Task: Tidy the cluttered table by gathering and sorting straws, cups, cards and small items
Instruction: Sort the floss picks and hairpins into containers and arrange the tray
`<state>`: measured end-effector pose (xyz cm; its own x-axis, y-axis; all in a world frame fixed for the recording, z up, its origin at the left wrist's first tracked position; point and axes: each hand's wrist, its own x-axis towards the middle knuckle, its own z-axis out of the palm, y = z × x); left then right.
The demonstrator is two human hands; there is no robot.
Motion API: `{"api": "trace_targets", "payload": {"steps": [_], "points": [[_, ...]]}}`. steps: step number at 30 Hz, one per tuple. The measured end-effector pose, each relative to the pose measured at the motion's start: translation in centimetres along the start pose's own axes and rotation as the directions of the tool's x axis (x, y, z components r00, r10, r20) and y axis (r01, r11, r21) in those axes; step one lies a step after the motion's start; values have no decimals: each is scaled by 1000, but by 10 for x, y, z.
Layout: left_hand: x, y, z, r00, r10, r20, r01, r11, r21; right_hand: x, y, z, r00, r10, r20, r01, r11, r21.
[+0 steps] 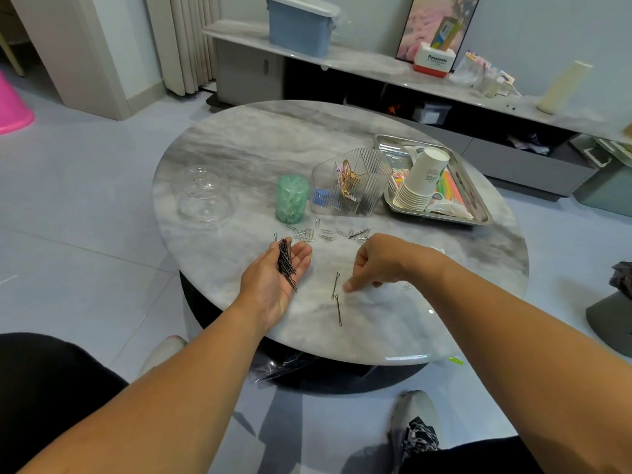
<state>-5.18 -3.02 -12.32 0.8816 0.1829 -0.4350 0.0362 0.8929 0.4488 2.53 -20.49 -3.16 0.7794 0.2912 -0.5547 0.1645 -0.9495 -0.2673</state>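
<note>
My left hand lies palm up on the round marble table, cupping a bundle of black hairpins. My right hand hovers palm down to its right, fingers curled, a fingertip pointing at the table beside two loose hairpins. Whether it pinches anything I cannot tell. Silver paper clips lie scattered just beyond both hands. A stack of white paper cups lies tilted in a steel tray with neon straws.
A green ribbed jar, a clear ribbed organizer holding gold and blue clips, and a clear lidded dish stand mid-table. A low TV bench with boxes runs behind. My shoes and a plastic bag are on the floor below.
</note>
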Motion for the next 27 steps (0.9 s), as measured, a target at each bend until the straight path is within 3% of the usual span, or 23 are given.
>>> {"api": "trace_targets", "payload": {"steps": [2, 5, 9, 11, 14, 16, 20, 27], "points": [[-1, 0, 1, 1000, 2, -4, -2, 1000, -2, -6, -16, 7, 993, 31, 110, -18, 993, -119], [-3, 1, 2, 1000, -4, -5, 4, 1000, -1, -6, -29, 19, 985, 82, 155, -49, 977, -205], [-4, 1, 2, 1000, -4, -2, 4, 1000, 4, -1, -27, 15, 985, 171, 32, -163, 973, -161], [-4, 1, 2, 1000, -6, 0, 6, 1000, 6, 3, -21, 14, 979, 189, -72, -195, 977, -88], [-5, 1, 4, 1000, -11, -7, 11, 1000, 11, 9, -22, 17, 970, 215, -116, -191, 963, 190], [-5, 1, 5, 1000, -16, -16, 16, 1000, 23, 12, -32, 21, 975, 182, -126, -151, 963, 224], [-7, 1, 8, 999, -31, -34, 32, 999, 35, 12, -55, 28, 984, 38, -176, -83, 963, -255], [-7, -3, 4, 999, -16, -39, 18, 999, 37, 13, -59, 33, 983, -121, -138, 48, 894, -446]]}}
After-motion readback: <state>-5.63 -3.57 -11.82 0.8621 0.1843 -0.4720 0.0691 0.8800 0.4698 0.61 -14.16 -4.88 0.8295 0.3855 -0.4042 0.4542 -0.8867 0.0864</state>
